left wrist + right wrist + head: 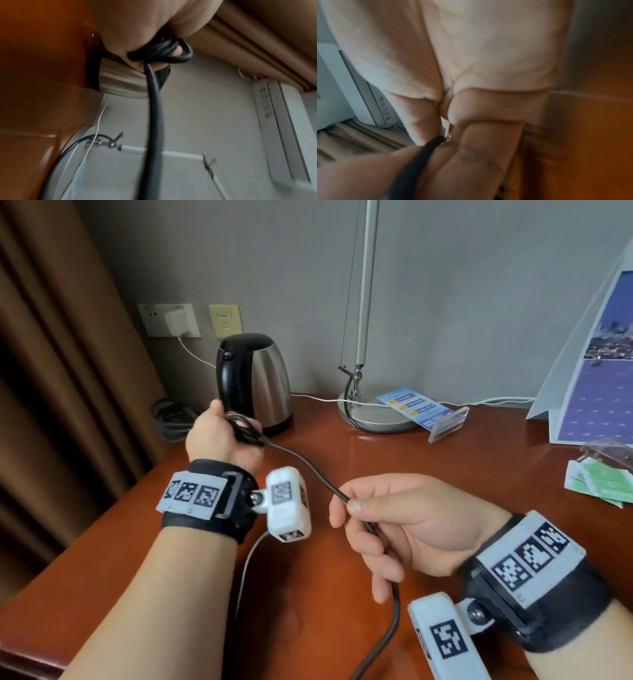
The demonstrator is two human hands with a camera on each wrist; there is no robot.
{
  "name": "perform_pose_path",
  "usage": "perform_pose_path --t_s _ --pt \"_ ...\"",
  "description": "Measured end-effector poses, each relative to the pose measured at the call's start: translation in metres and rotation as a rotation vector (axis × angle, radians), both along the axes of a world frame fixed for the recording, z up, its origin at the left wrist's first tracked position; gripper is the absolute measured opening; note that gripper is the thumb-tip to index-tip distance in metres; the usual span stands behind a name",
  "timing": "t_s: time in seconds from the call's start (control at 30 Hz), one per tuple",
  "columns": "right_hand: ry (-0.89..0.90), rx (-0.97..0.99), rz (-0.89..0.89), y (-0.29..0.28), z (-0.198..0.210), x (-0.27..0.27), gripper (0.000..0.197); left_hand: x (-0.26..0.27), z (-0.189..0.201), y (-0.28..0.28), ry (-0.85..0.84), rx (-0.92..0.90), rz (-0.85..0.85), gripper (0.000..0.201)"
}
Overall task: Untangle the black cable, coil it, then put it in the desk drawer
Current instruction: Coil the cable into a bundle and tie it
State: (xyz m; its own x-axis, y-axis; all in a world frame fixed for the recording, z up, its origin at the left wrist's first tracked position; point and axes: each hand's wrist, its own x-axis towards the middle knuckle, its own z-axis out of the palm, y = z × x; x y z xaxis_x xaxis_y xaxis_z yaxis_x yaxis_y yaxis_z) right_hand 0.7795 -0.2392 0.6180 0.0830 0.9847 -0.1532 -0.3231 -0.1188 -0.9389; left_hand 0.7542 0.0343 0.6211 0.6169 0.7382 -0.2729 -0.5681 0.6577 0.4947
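Note:
A black cable (301, 462) stretches between my two hands above the reddish wooden desk (445, 460). My left hand (222, 436), raised near the kettle, grips a small bundle of black loops (164, 52) in its curled fingers. From there the cable runs down to my right hand (373, 518), whose thumb and forefinger pinch it (421, 154). Below the right hand the cable hangs down and off the near edge of the head view (387, 635). No desk drawer is in view.
A steel kettle (255, 378) with black handle stands just behind my left hand. A desk lamp base (373, 414), a blue card in a clear stand (424, 412), a white charger cable, a folded calendar (596, 361) and green sachets (596, 481) occupy the back and right.

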Motion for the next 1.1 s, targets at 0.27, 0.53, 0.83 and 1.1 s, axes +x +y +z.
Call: perform_pose_path --t_s 0.27,0.53,0.83,1.1 --pt "-0.164 -0.098 -0.276 0.002 0.001 0.004 0.027 0.001 0.006 -0.011 0.207 0.380 0.122 0.025" --pt "-0.315 -0.048 -0.175 -0.017 0.018 0.013 0.029 0.016 -0.009 -0.026 0.362 0.608 0.124 0.049" --pt "-0.314 0.230 -0.233 -0.027 0.030 0.023 0.030 0.005 -0.005 -0.078 0.538 1.080 -0.424 0.034" --pt "-0.411 0.156 -0.699 -0.017 0.022 0.032 0.021 -0.005 0.002 -0.113 0.417 0.876 -0.974 0.043"
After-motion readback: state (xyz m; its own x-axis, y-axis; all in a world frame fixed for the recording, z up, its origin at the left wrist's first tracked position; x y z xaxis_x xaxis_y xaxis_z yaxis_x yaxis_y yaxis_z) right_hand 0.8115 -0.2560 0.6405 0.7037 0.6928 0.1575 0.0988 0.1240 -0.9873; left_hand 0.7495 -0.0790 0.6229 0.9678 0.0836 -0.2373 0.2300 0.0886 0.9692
